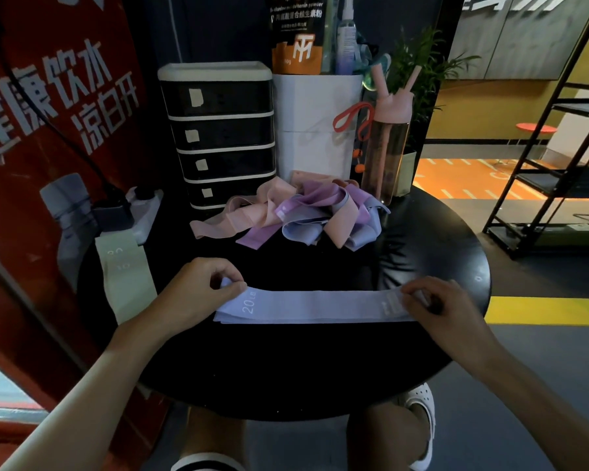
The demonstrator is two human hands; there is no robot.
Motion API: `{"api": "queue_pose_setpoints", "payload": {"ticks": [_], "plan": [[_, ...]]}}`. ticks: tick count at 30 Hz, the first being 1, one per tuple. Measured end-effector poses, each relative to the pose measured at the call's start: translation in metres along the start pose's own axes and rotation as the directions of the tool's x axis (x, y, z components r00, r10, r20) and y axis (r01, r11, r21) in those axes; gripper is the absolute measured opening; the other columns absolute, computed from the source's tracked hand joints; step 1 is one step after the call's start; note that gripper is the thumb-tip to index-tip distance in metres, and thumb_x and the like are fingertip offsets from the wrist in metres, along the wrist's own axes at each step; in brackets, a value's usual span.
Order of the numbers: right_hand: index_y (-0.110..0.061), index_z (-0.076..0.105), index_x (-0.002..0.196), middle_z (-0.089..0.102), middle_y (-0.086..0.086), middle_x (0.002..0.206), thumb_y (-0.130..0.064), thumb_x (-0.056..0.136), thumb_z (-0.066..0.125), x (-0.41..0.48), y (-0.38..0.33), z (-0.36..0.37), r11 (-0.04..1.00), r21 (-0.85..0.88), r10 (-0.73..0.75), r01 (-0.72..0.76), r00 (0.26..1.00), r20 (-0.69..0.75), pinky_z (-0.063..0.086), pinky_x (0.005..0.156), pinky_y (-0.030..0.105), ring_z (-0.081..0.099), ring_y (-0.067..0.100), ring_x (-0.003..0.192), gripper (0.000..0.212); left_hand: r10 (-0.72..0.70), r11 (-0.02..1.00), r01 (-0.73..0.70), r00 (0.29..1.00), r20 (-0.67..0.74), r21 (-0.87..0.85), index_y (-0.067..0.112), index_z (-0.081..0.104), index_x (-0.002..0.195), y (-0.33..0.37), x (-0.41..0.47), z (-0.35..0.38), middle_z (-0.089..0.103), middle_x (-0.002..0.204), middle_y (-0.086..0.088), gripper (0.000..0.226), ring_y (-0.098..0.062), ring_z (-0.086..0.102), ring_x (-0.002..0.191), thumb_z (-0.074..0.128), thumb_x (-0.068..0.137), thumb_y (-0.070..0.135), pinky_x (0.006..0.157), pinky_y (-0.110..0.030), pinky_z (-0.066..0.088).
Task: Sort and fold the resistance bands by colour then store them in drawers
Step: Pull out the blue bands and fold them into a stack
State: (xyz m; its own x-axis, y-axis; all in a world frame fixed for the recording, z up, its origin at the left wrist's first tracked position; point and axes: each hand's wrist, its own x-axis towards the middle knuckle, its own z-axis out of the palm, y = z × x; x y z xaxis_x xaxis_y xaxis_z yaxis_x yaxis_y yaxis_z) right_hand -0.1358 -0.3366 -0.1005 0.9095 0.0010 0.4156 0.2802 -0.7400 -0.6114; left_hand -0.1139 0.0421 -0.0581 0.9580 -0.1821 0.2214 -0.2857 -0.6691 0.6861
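Round black table [286, 368], dimly lit. Pale green fabric band [126, 280] lies flat far left, long axis pointing away from me. My left hand [191, 294] pinches the left end of the light blue fabric band marked 20 LB [320, 305], flat, long axis left to right. My right hand [436, 304] pinches its right end, fingers covering some print. Behind: black stacked drawer unit [218, 137], tangled pile of pink, purple and blue bands [303, 215], pink bottle [388, 147].

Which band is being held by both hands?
The blue band marked 20 LB, stretched flat; left hand and right hand pinch its ends. The pile and green band lie untouched.
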Motion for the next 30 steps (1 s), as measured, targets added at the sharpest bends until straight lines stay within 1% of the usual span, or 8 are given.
{"api": "queue_pose_setpoints", "payload": {"ticks": [3,5,7,10,13,18,22,30], "plan": [[-0.048,0.064,0.085,0.044,-0.014,0.08,-0.022,0.083,0.074,-0.001,0.004,0.002,1.0,-0.023,-0.015,0.014,1.0,-0.027,0.046,0.077,0.05,0.049,0.017,0.08,0.028,0.038,0.998,-0.038,0.999,-0.001,0.047,0.03,0.07,0.084,-0.011,-0.002,0.002,0.058,0.098,0.011,0.009,0.002,0.055,0.089,0.079,0.083,0.027,0.077,-0.016,0.039],[-0.048,0.063,0.097,0.045,-0.015,0.097,-0.037,0.081,0.071,-0.002,0.002,-0.001,0.999,-0.023,-0.028,0.028,1.0,-0.01,0.045,0.085,0.053,0.05,0.021,0.096,0.021,0.056,0.995,-0.063,0.994,0.088,0.072,0.038,0.068,0.095,-0.018,-0.006,0.001,0.049,0.118,0.019,0.025,0.006,0.043,0.113,0.081,0.076,0.048,0.093,-0.016,0.033],[-0.049,0.059,0.107,0.05,-0.013,0.114,-0.055,0.074,0.062,-0.003,0.0,-0.004,0.995,-0.058,-0.083,0.086,0.995,0.06,0.042,0.092,0.056,0.047,0.023,0.111,0.034,0.091,0.99,-0.109,0.978,0.186,0.092,0.046,0.065,0.105,-0.02,-0.01,0.002,0.042,0.127,0.032,0.047,0.011,0.033,0.125,0.074,0.065,0.07,0.104,-0.023,0.026],[-0.055,0.054,0.112,0.05,-0.025,0.127,-0.066,0.067,0.06,-0.003,-0.004,-0.008,0.989,-0.066,-0.119,0.133,0.975,0.188,0.035,0.101,0.055,0.04,0.014,0.124,0.047,0.131,0.986,-0.151,0.964,0.232,0.073,0.051,0.062,0.111,-0.019,-0.014,0.007,0.044,0.131,0.036,0.061,0.013,0.037,0.125,0.07,0.058,0.079,0.11,-0.035,0.027],[-0.061,0.056,0.108,0.049,-0.036,0.124,-0.062,0.068,0.064,0.0,0.001,-0.01,0.989,-0.055,-0.115,0.135,0.953,0.279,0.032,0.103,0.051,0.04,0.004,0.123,0.04,0.168,0.984,-0.177,0.963,0.211,0.026,0.051,0.064,0.111,-0.022,-0.013,0.011,0.053,0.126,0.03,0.051,0.004,0.046,0.122,0.073,0.063,0.069,0.111,-0.046,0.034],[-0.056,0.06,0.105,0.059,-0.023,0.118,-0.059,0.075,0.061,0.006,0.01,-0.012,0.988,-0.014,-0.144,0.154,0.949,0.28,0.043,0.095,0.054,0.054,0.009,0.115,0.03,0.19,0.982,-0.191,0.967,0.169,-0.014,0.046,0.07,0.103,-0.022,-0.011,0.015,0.06,0.119,0.023,0.036,-0.004,0.055,0.116,0.073,0.07,0.061,0.105,-0.049,0.04],[-0.054,0.058,0.107,0.057,-0.025,0.12,-0.065,0.071,0.061,0.008,0.008,-0.011,0.989,-0.039,-0.124,0.14,0.952,0.279,0.04,0.098,0.056,0.052,0.011,0.118,0.037,0.178,0.983,-0.183,0.97,0.163,0.017,0.049,0.068,0.106,-0.022,-0.012,0.018,0.057,0.123,0.025,0.039,-0.002,0.052,0.117,0.07,0.07,0.064,0.108,-0.048,0.034],[-0.06,0.053,0.098,0.053,-0.032,0.114,-0.056,0.078,0.067,0.014,0.002,-0.012,0.976,-0.084,-0.173,0.201,0.951,0.257,0.039,0.098,0.051,0.045,0.003,0.112,0.025,0.197,0.979,-0.201,0.971,0.139,0.019,0.047,0.068,0.106,-0.024,-0.006,0.021,0.058,0.121,0.023,0.038,-0.003,0.053,0.117,0.068,0.073,0.066,0.107,-0.05,0.036]]}}
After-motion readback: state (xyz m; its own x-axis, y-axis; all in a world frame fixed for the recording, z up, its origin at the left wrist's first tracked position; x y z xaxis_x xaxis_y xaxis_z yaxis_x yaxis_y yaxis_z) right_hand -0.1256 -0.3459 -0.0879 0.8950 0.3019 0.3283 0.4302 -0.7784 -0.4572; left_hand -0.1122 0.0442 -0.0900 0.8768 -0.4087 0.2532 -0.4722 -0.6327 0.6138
